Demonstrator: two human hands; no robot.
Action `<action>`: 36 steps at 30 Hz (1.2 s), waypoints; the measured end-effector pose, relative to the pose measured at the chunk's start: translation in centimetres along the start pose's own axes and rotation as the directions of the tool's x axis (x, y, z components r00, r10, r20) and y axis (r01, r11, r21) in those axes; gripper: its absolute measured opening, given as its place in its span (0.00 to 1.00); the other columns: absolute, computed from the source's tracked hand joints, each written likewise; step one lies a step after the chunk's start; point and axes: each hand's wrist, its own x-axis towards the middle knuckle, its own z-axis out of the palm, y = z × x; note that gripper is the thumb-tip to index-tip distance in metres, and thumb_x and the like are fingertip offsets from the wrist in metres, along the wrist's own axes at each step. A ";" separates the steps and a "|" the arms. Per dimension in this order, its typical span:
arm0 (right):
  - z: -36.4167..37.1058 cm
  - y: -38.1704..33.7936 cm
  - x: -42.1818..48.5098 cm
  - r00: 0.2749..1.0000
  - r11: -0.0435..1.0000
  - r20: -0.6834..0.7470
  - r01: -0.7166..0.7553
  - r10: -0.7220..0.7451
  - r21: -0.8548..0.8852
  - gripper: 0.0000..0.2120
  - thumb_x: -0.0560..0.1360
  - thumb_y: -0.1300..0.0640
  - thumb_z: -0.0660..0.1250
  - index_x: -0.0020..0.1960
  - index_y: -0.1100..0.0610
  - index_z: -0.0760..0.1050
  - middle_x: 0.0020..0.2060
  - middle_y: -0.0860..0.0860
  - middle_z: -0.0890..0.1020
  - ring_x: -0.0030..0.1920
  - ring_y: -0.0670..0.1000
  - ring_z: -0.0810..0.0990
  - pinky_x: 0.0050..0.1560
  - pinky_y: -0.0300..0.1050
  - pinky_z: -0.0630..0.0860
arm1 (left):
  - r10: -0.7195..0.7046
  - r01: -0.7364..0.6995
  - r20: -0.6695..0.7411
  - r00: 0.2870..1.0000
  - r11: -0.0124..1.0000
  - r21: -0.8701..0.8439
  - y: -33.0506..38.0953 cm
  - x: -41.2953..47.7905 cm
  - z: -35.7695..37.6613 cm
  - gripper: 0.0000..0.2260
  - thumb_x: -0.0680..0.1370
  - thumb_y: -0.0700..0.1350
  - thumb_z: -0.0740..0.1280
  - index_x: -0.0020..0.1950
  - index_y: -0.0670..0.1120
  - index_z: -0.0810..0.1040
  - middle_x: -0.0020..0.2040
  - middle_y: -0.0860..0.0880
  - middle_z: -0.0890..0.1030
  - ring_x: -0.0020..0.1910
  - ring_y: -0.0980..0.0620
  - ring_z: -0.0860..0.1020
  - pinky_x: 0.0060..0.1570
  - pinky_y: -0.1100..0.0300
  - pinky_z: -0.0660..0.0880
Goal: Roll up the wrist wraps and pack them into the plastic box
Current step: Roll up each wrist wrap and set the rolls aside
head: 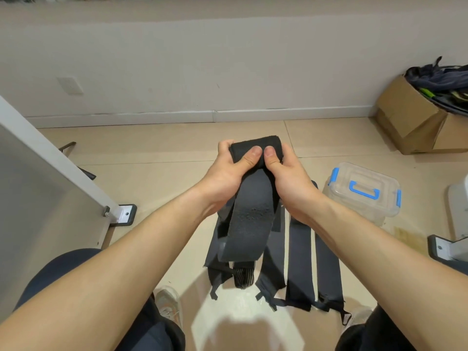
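You're sitting low, one shoe (168, 305) resting on the tile floor. Just past it, the floor wraps (300, 262) are lying flat and side by side, all black. Above them you're holding the held wrap (255, 148) in the air, its far end rolled up and its loose tail hanging toward the floor pile. Your left hand (228, 171) is gripping the roll's left side and your right hand (286, 178) its right side, with both thumbs pressing on top, nearly touching.

Right of the hands, the plastic box (354, 173) is standing on the floor. It's clear with blue latches and handle, and the lid is sitting on. Can't tell the contents.

Far right by the wall, an open cardboard box (405, 110) is holding dark fabric (440, 79) heaped over its rim.
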 end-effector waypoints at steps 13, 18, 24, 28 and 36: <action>0.2 -0.3 -0.3 0.999 0.998 0.008 -0.035 0.035 0.043 0.25 0.81 0.39 0.63 0.65 0.58 0.77 0.54 0.55 0.87 0.54 0.54 0.87 0.53 0.49 0.83 | 0.135 -0.139 0.132 0.982 0.990 0.019 0.1 0.1 -1.4 0.14 0.83 0.37 0.66 0.60 0.49 0.62 0.45 0.48 0.80 0.41 0.53 0.81 0.39 0.60 0.79; 0.0 -0.6 -0.2 0.996 0.993 -0.054 -0.069 0.075 0.099 0.21 0.82 0.38 0.61 0.62 0.54 0.76 0.49 0.53 0.87 0.47 0.50 0.88 0.45 0.46 0.81 | 0.205 -0.234 0.173 0.963 0.956 0.174 -0.3 0.0 -0.9 0.17 0.78 0.38 0.70 0.57 0.55 0.66 0.46 0.45 0.79 0.44 0.49 0.80 0.45 0.50 0.79; 0.0 0.0 0.0 0.998 0.999 -0.049 0.027 -0.026 0.022 0.17 0.84 0.46 0.63 0.65 0.56 0.68 0.51 0.54 0.84 0.51 0.51 0.86 0.52 0.52 0.82 | -0.056 0.064 0.040 0.998 0.975 -0.214 -0.4 -0.1 0.5 0.23 0.76 0.38 0.69 0.70 0.43 0.68 0.52 0.40 0.80 0.48 0.44 0.82 0.50 0.50 0.79; 0.0 0.5 0.2 0.995 0.988 0.015 0.103 -0.102 -0.118 0.17 0.81 0.46 0.62 0.65 0.52 0.66 0.53 0.53 0.83 0.56 0.53 0.84 0.61 0.57 0.80 | -0.177 0.180 0.033 0.984 0.969 -0.171 -0.2 -0.3 1.0 0.27 0.80 0.62 0.63 0.66 0.42 0.79 0.57 0.40 0.85 0.56 0.42 0.84 0.60 0.47 0.79; 0.5 1.1 -0.1 0.991 0.993 -0.066 0.118 -0.119 -0.018 0.18 0.77 0.44 0.69 0.64 0.44 0.69 0.56 0.50 0.85 0.57 0.50 0.85 0.60 0.55 0.81 | 0.048 -0.047 -0.038 0.998 0.998 0.028 -0.2 0.5 0.4 0.21 0.81 0.59 0.67 0.63 0.43 0.80 0.54 0.45 0.87 0.53 0.48 0.85 0.54 0.53 0.81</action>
